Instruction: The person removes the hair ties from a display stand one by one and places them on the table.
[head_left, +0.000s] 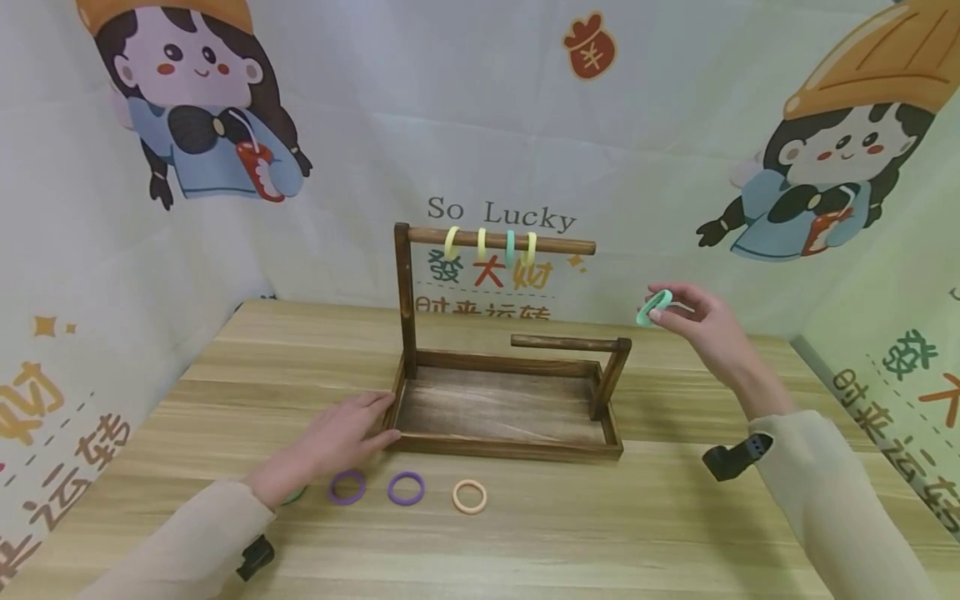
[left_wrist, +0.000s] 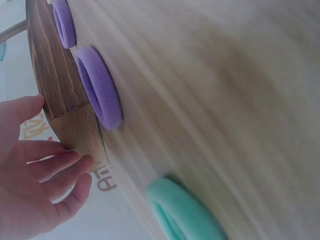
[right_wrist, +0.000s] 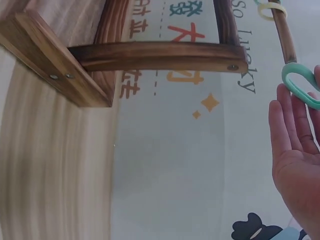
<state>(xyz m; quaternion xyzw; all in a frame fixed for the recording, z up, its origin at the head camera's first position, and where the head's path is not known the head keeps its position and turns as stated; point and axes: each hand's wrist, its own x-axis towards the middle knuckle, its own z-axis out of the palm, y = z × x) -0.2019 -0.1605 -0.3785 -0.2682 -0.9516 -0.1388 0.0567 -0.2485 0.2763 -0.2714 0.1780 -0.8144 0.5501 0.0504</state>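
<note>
My right hand (head_left: pixel 708 329) pinches a mint green hair tie (head_left: pixel 654 308) in the air, right of the upper rod (head_left: pixel 562 245) of a dark wooden rack. The right wrist view shows this tie stretched into a loop close to the rod's free end. My left hand (head_left: pixel 348 429) rests with loose fingers against the left end of the rack's tray base (head_left: pixel 510 448); its thumb touches the near corner. Three pale yellow hair ties (head_left: pixel 452 243) and one mint tie (head_left: pixel 511 248) hang on the upper rod.
Before the tray lie two purple hair ties (head_left: pixel 406 488) and a peach one (head_left: pixel 469 497). A green tie (left_wrist: pixel 187 212) lies near my left wrist, mostly hidden in the head view. The lower rod (head_left: pixel 562 342) points left from a short post (head_left: pixel 611 379). A printed cloth (head_left: pixel 360 150) hangs behind.
</note>
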